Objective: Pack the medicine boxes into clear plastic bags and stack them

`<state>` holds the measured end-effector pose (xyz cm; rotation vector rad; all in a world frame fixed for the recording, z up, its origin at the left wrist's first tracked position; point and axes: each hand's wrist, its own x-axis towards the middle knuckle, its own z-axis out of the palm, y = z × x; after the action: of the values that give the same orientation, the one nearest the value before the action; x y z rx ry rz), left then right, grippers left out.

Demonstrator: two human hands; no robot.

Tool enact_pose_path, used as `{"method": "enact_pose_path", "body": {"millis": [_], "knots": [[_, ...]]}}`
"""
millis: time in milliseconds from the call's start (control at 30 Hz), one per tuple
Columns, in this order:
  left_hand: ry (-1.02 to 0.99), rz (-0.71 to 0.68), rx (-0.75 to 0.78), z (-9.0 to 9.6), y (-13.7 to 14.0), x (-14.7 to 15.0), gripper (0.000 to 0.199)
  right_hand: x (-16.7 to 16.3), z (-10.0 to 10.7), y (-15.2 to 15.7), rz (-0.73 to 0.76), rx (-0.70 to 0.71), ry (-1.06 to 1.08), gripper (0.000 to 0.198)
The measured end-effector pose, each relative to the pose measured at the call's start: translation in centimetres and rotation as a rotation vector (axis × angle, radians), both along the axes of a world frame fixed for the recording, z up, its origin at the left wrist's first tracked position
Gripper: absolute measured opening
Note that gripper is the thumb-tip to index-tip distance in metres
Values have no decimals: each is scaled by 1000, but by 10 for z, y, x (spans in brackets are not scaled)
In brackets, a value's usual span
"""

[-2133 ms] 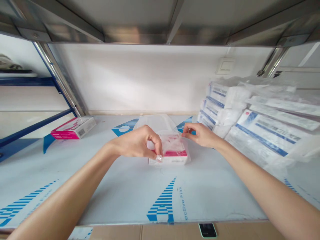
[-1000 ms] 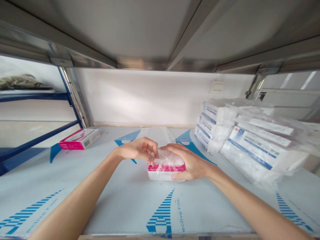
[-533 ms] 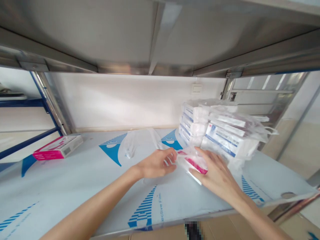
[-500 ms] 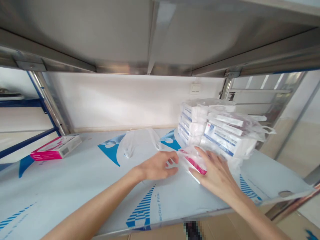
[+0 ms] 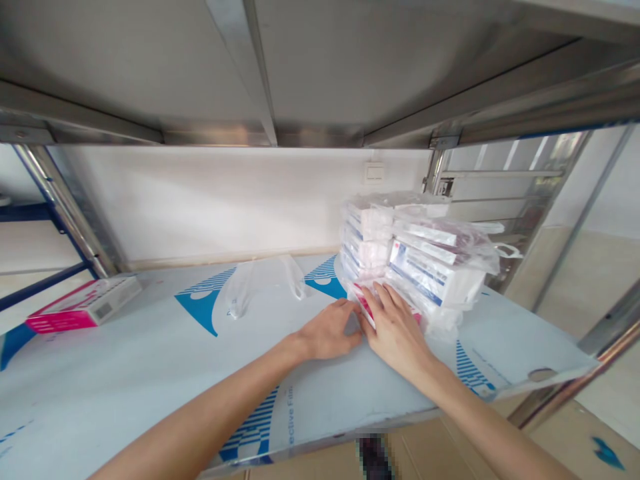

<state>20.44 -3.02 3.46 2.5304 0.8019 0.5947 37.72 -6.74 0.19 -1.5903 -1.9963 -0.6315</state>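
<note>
Wrapped pink-white box (image 5: 366, 305) now nearer bagged stack (image 5: 425, 267); right hand (image 5: 397, 331) spread over it, hiding most; left hand (image 5: 327, 332) at its edge, grip unclear.

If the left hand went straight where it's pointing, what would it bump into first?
The left hand would probably bump into the right hand first, with the pink-and-white box under its fingers. They're so close I can't tell if they're touching.

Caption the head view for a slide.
Right hand on a pink-printed box, left hand close by, beside stacked bagged boxes.
</note>
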Motion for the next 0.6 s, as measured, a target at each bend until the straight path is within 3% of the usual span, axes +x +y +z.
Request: {"method": "enact_pose_path", "body": {"millis": [233, 333, 433, 533, 600], "knots": [[46, -5, 37, 1, -2, -22, 45, -4, 1, 4, -66, 3, -34, 51], [103, 65, 113, 6, -1, -55, 45, -15, 9, 2, 43, 99, -44, 47], [168, 213, 184, 11, 6, -101, 34, -40, 21, 3, 239, 142, 18, 31], [160, 392, 215, 14, 23, -152, 26, -74, 30, 18, 397, 0, 92, 21], [135, 503, 226, 12, 36, -182, 26, -97, 35, 37, 427, -136, 130, 18]]}}
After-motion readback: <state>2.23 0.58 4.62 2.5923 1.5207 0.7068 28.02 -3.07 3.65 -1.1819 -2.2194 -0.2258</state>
